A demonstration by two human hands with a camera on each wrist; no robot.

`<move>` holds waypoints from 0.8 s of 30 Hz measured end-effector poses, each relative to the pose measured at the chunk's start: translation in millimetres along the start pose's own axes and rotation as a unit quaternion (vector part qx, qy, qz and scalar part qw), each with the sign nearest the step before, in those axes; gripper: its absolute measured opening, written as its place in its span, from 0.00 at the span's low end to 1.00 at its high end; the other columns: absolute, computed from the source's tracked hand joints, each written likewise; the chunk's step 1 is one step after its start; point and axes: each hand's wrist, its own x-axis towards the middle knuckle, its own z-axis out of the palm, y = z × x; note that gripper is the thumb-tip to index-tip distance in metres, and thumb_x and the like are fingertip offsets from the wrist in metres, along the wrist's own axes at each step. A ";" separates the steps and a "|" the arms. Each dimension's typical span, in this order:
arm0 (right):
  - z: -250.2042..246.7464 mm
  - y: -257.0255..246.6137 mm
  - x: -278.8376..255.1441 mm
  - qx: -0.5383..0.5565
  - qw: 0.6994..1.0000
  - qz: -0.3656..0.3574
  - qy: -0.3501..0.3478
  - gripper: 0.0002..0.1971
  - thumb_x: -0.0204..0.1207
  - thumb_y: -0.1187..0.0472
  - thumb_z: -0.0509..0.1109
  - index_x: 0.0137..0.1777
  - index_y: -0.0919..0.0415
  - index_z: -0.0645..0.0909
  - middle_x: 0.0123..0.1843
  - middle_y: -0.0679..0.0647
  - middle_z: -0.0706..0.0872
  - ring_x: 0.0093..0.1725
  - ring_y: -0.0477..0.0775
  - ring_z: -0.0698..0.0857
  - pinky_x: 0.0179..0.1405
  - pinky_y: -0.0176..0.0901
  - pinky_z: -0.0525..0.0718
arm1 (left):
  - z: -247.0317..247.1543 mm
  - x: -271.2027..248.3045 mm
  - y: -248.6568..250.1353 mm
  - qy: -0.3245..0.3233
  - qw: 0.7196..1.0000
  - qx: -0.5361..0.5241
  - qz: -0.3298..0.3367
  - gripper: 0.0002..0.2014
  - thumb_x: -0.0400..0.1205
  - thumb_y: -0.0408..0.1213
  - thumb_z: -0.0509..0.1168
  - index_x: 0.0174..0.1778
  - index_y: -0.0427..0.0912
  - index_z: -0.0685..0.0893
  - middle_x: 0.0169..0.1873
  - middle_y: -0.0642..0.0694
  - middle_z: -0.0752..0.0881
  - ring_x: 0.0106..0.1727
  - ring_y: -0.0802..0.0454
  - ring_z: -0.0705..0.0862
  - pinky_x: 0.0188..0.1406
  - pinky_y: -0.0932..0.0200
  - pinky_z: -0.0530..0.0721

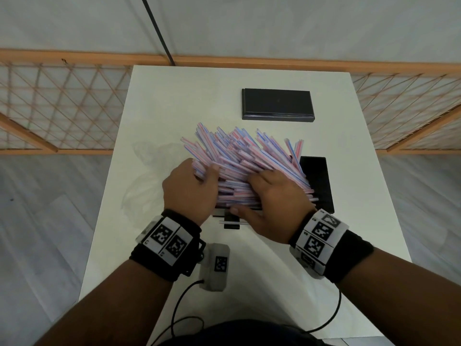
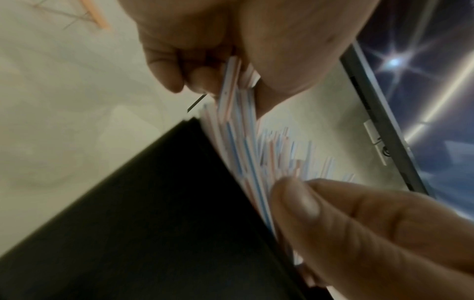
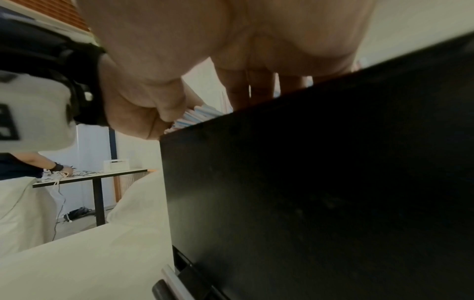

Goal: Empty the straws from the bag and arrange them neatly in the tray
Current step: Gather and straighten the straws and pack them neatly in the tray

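A big loose pile of pink- and blue-striped straws (image 1: 239, 156) lies fanned over a black tray (image 1: 319, 186) in the middle of the white table (image 1: 274, 270). My left hand (image 1: 197, 183) grips the pile's left side, and the straws (image 2: 246, 158) run between its thumb and curled fingers (image 2: 174, 77). My right hand (image 1: 264, 196) holds the pile's near right part, with its fingers dug in and its thumb along the tray's near rim. The tray wall (image 3: 307, 182) hides most of the straws (image 3: 197, 113) in the right wrist view. The clear empty bag (image 1: 144, 181) lies crumpled to the left.
A second black tray-like piece (image 1: 277, 104) sits at the back right of the table. A grey device (image 1: 217, 264) with a cable lies near the front edge, under my left wrist. A wooden lattice fence (image 1: 62, 103) stands behind the table.
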 end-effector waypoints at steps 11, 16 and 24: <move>0.6 0.9 -7.2 -0.016 0.998 -0.025 0.063 0.29 0.76 0.33 0.59 0.62 0.57 0.82 0.54 0.54 0.84 0.53 0.63 0.81 0.51 0.59 0.83 | -25.9 4.6 12.2 0.055 0.995 0.015 0.081 0.18 0.81 0.45 0.77 0.30 0.42 0.80 0.21 0.60 0.73 0.27 0.49 0.77 0.35 0.58 0.69; 4.8 5.6 -7.6 0.004 0.991 -0.045 0.124 0.25 0.78 0.39 0.61 0.55 0.61 0.85 0.48 0.57 0.84 0.48 0.65 0.81 0.45 0.57 0.84 | -40.1 4.3 29.9 0.100 0.982 0.001 0.161 0.15 0.79 0.47 0.74 0.33 0.40 0.88 0.21 0.60 0.75 0.26 0.52 0.80 0.33 0.61 0.74; -5.6 15.4 -8.3 0.097 0.983 -0.048 0.148 0.13 0.75 0.52 0.72 0.45 0.64 0.84 0.42 0.58 0.83 0.43 0.65 0.84 0.39 0.54 0.86 | -63.4 -8.2 72.4 0.082 0.969 -0.011 0.233 0.16 0.80 0.51 0.74 0.33 0.42 0.91 0.22 0.54 0.87 0.26 0.57 0.86 0.35 0.51 0.85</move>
